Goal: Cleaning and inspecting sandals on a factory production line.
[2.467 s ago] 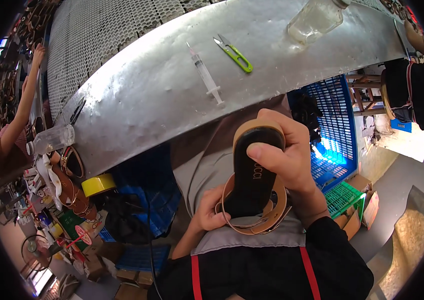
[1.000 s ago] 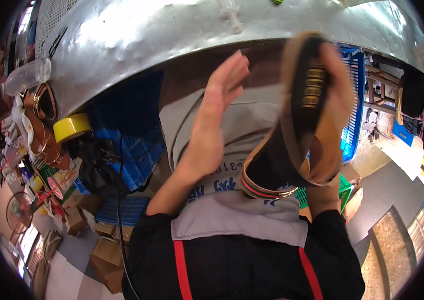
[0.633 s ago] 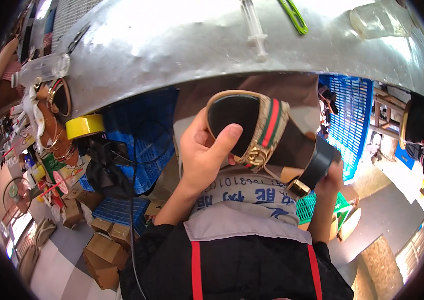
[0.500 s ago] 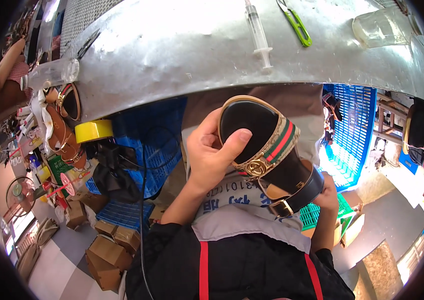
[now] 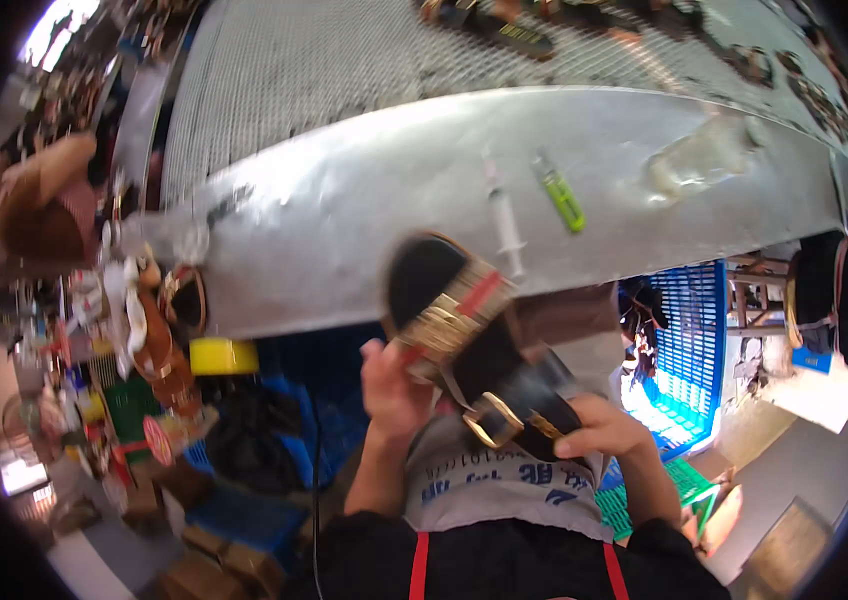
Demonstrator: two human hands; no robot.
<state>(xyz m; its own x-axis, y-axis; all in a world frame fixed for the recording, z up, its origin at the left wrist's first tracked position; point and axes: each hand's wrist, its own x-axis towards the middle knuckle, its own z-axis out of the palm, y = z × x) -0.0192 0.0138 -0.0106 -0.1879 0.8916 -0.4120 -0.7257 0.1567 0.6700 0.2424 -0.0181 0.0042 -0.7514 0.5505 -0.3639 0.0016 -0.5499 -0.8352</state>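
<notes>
A black sandal (image 5: 464,365) with a tan band, a red and green stripe, a gold emblem and a buckled ankle strap is held in front of my apron. Its toe points up and left, near the table's front edge; motion smears it. My left hand (image 5: 394,392) closes against the side of the sandal by the wide band, its fingers partly hidden behind. My right hand (image 5: 606,430) grips the heel end, its thumb on the ankle strap near the gold buckle (image 5: 493,420).
On the metal table (image 5: 324,240) lie a syringe (image 5: 506,225), green thread snips (image 5: 562,200) and a clear bottle (image 5: 704,158). More sandals (image 5: 504,30) rest on the mesh belt (image 5: 294,70) behind. A blue crate (image 5: 689,350) stands right; yellow tape (image 5: 224,356) sits left. Another person's arm (image 5: 49,190) shows far left.
The view has lifted, bringing the mesh belt and its sandals into sight. The sandal has turned its toe farther left. My left thumb has come off the insole; my right hand shows more fully.
</notes>
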